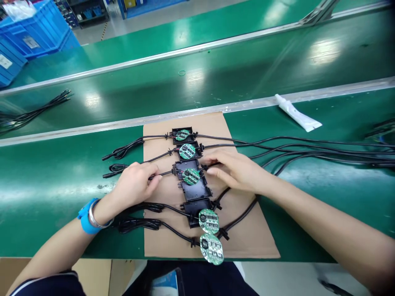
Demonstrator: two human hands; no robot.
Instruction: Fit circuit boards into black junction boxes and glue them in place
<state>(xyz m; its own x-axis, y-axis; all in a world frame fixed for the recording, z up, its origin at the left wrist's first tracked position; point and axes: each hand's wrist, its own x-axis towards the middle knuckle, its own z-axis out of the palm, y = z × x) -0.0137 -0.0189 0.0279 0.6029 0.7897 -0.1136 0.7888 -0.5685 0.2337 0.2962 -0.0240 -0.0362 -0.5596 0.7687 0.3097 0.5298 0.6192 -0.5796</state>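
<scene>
A row of black plastic housings [196, 189] runs down a cardboard sheet [173, 246]. Over the middle housing lies a round green circuit board [191, 176], with a black cable leaving it on each side. My left hand [135, 183] is closed on the left-hand cable [167, 173], thumb against curled fingers. To the right of that housing, my right hand [231, 167] pinches the other cable [212, 165] beside its strain-relief grommet. Two boards sit in housings farther away. Nearer me, one board [209, 221] overlaps a housing's edge, and another board [211, 248] lies near the cardboard's front edge.
Coiled cable ends [138, 224] lie left of the housings; long cables [308, 150] stretch away right. A white tube [298, 113] rests on the green bench at right. A cable bundle [37, 110] is at far left. Blue crates [37, 28] stand at the back left.
</scene>
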